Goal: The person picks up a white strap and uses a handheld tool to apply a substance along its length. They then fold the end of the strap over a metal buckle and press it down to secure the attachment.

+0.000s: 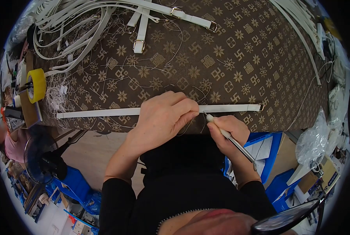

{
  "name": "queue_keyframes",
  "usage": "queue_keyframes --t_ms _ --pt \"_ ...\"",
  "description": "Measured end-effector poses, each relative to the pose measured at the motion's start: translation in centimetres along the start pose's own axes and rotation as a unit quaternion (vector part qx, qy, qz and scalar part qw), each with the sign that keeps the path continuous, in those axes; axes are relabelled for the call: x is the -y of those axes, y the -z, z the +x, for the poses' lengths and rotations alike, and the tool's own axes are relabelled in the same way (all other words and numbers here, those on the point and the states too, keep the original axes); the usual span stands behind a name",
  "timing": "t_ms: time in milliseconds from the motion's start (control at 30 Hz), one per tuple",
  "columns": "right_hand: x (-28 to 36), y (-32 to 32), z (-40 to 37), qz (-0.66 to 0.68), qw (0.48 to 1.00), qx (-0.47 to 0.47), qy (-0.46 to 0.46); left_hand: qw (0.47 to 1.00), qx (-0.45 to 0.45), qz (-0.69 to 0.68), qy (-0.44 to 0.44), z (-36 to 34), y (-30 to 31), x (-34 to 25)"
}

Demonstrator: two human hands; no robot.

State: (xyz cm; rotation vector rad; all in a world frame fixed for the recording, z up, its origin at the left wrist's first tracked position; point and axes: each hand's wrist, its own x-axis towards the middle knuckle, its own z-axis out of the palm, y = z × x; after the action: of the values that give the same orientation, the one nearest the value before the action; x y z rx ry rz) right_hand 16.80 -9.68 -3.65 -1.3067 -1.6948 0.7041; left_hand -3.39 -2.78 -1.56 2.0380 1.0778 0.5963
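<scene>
A white strap [231, 108] with a metal buckle at its right end lies across the patterned brown cloth near the front edge. My left hand [163, 115] presses over the strap's middle, thumb and fingers pinched together on it. My right hand [229, 133] is wrapped round a pen-like tool [237, 145] with a pale tip section and a metal shaft. The tool's tip meets the strap just right of my left fingertips. Thin thread [204, 94] loops on the cloth behind the strap.
More white straps with buckles [139, 45] are heaped at the back left, others [300, 35] at the back right. Yellow tape [36, 85] and loose thread lie at the left edge. A fan [39, 158] and blue bins [75, 184] stand below. Someone in pink is at far left.
</scene>
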Motion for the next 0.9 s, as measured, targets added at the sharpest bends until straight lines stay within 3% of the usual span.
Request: queue_keyframes --t_ms 167,333,467,900 --pt "-0.18 -0.03 -0.17 0.003 1.000 -0.008 0.010 1.000 -0.010 -0.004 -0.003 -0.03 -0.23 0.18" --pt "-0.04 0.11 -0.54 0.075 0.994 -0.033 -0.076 1.000 -0.021 -0.009 0.001 -0.13 -0.34 0.20" --pt "0.27 -0.49 0.14 0.042 0.999 0.006 -0.022 1.000 -0.024 -0.003 -0.001 -0.21 -0.34 0.26" --pt "0.21 -0.63 0.03 0.009 1.000 -0.009 -0.004 1.000 -0.014 0.012 -0.012 -0.23 -0.20 0.23"
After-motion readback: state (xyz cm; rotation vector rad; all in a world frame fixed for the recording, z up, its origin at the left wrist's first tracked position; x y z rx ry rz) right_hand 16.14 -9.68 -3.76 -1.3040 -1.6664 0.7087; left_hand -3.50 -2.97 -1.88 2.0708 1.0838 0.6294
